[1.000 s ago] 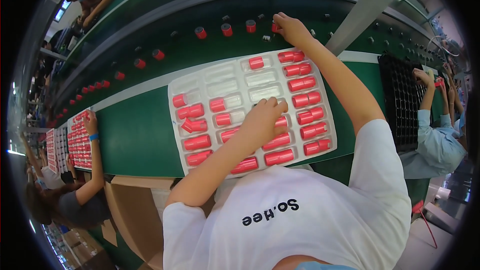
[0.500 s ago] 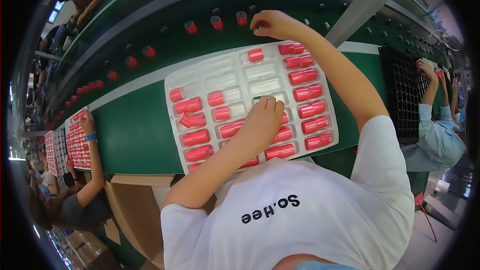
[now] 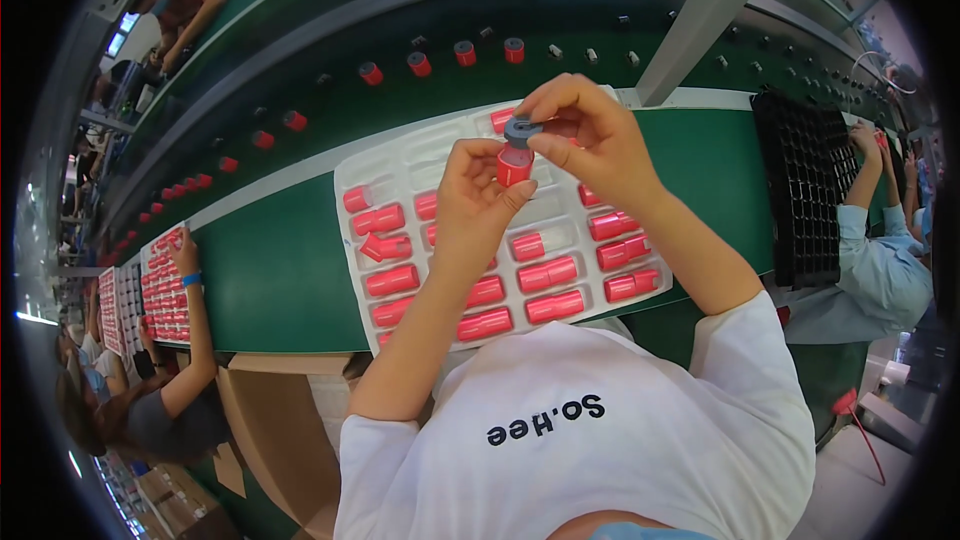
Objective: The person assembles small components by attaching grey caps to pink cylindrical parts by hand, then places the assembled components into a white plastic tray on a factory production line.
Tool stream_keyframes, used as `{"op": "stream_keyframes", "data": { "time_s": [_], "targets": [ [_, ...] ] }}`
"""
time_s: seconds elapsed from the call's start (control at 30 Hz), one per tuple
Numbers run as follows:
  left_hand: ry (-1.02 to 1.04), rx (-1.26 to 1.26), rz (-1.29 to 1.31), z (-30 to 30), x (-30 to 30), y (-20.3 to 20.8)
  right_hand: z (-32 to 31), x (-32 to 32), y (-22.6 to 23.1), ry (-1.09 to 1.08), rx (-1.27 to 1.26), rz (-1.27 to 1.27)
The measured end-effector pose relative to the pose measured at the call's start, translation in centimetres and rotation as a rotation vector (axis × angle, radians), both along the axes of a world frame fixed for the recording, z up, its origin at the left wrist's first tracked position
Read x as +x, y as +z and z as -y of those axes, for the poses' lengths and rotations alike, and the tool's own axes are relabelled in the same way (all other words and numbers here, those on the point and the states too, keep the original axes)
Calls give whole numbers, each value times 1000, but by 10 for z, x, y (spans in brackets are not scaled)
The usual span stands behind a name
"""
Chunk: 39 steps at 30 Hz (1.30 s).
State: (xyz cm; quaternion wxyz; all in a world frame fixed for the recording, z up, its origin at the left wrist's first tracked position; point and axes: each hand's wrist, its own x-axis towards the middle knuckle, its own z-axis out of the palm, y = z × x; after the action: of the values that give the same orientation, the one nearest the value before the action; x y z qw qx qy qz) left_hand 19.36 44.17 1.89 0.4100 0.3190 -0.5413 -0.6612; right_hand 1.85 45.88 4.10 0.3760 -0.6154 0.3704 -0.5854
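My left hand (image 3: 472,192) grips a short pinkish-red cylinder (image 3: 514,169) upright between thumb and fingers. Directly above it, my right hand (image 3: 597,136) pinches a dark grey round cap (image 3: 520,130) at the cylinder's upper end; whether the two are pressed together I cannot tell. Both hands are raised over a white moulded tray (image 3: 424,172). Red cylindrical pieces (image 3: 548,274) lie on their sides in many of its pockets, some long and some short. One piece (image 3: 384,247) at the left sits askew in its pocket. My hands and forearms hide part of the tray.
Beyond the tray runs a dark green conveyor belt with a row of red cylinders with dark tops (image 3: 465,53) and small pale parts (image 3: 591,55). A grey metal post (image 3: 712,20) rises at right. Black crate (image 3: 800,190) and co-workers flank me; a cardboard box (image 3: 270,430) stands lower left.
My right hand has come back from the belt to above the tray with the grey cap. My left hand has lifted from the tray pockets, holding the red cylinder. Belt pieces have shifted right.
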Motion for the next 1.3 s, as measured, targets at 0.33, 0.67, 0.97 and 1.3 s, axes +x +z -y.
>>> {"op": "stream_keyframes", "data": {
  "time_s": [0.33,0.67,0.97,1.3],
  "targets": [
    [190,-88,-4,-6,-6,7,-8,15,-5,-257,-164,-227],
    [219,-278,176,-5,-1,3,-14,1,3,-188,-224,-442],
    [267,-370,260,-1,-7,-6,-16,4,-13,-223,-165,-509],
    [-251,-704,798,-10,-6,-31,151,-117,-87,-705,-182,-935]
  ]
}}
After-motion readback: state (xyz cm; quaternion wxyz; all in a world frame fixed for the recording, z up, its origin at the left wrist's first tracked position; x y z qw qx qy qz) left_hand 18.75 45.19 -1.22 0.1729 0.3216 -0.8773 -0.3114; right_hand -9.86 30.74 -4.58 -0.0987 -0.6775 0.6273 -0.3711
